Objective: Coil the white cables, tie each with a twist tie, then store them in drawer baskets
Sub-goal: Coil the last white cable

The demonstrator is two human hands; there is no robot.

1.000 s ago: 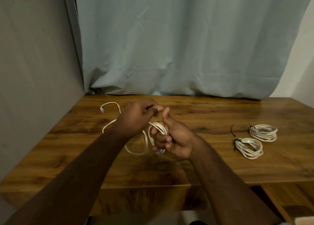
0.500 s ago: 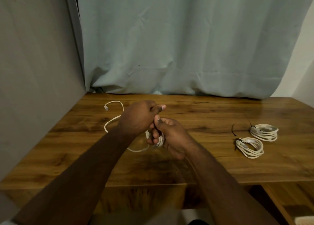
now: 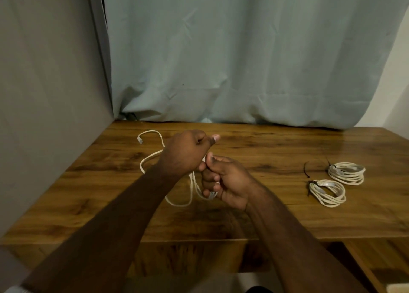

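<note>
A loose white cable (image 3: 152, 157) trails over the wooden table (image 3: 265, 222), its free plug end lying at the far left. My right hand (image 3: 225, 182) grips the part of this cable wound into loops, with a plug showing below the fingers. My left hand (image 3: 186, 153) is curled round the cable strand just above the right hand, the two hands touching. Two coiled white cables, each tied with a dark twist tie, lie at the right: one nearer (image 3: 327, 192), one farther (image 3: 346, 173). A spare dark twist tie (image 3: 306, 169) lies beside them.
A grey wall (image 3: 48, 93) bounds the table on the left and a pale blue curtain (image 3: 243, 60) hangs behind it. A lower wooden surface (image 3: 380, 261) shows at the bottom right, below the table's front edge.
My left hand has drawn the strand over and down toward my right hand, and the loose length on the table has shortened. The loops are now hidden inside my right hand.
</note>
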